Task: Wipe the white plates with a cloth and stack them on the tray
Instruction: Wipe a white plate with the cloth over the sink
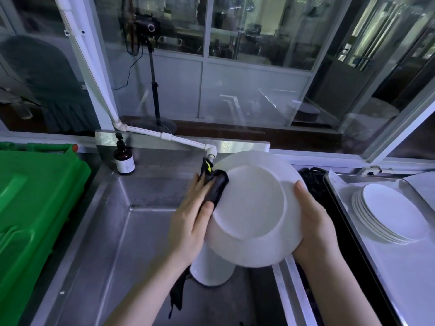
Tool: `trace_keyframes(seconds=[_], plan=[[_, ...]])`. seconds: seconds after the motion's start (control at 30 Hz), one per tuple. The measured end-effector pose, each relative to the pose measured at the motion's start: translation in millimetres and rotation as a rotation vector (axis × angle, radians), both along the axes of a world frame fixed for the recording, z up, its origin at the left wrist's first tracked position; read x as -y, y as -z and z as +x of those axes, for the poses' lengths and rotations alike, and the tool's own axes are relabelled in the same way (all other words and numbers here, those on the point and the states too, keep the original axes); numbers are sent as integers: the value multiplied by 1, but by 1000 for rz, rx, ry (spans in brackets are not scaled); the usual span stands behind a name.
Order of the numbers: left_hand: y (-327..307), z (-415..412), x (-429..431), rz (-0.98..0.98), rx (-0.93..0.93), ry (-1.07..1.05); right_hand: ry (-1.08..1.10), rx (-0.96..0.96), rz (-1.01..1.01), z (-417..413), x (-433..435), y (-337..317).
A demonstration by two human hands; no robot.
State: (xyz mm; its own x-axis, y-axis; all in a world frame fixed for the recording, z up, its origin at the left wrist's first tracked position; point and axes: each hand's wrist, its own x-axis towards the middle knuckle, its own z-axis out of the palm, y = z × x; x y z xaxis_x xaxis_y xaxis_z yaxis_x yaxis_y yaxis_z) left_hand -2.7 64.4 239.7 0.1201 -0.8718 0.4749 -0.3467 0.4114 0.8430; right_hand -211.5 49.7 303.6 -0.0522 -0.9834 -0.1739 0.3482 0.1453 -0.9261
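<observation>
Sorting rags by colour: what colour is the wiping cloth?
Black, with a small yellow-green mark near its top; the cloth shows in the head view.

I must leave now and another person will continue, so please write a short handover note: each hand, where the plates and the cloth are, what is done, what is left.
Left hand: grips the black cloth against the left rim of the round white plate.
Right hand: holds that plate's right edge, above the steel sink.
Done: a stack of white plates lies on the metal tray at the right.
Left: finish wiping this plate and add it to the stack. A white pile in the sink under it, probably more plates, is not yet wiped.
</observation>
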Motion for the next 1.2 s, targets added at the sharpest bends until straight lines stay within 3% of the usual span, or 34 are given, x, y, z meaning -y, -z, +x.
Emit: trace_keyframes(seconds=[0.13, 0.27, 0.47, 0.67, 0.77, 0.93, 1.1, 1.2], plan=[[5, -21, -5, -96, 259, -13, 50, 133, 85, 12, 3, 6], [4, -10, 8, 17, 189, 45, 64, 155, 45, 18, 6, 5], [16, -18, -11, -78, 127, -76, 95, 248, 53, 15, 16, -7], [21, -52, -28, -215, 469, -61, 244, 365, 158, 34, 22, -15], [21, -44, -16, -170, 441, -43, 195, 383, 135, 33, 22, -13], [32, -30, -9, -34, 182, -38, 60, 438, 107, 27, 19, -10], [23, -44, -18, -163, 381, 70, -4, 472, 179, 41, 7, 3], [6, -47, -6, -123, 407, 105, -36, 478, 171, 48, 3, 10]])
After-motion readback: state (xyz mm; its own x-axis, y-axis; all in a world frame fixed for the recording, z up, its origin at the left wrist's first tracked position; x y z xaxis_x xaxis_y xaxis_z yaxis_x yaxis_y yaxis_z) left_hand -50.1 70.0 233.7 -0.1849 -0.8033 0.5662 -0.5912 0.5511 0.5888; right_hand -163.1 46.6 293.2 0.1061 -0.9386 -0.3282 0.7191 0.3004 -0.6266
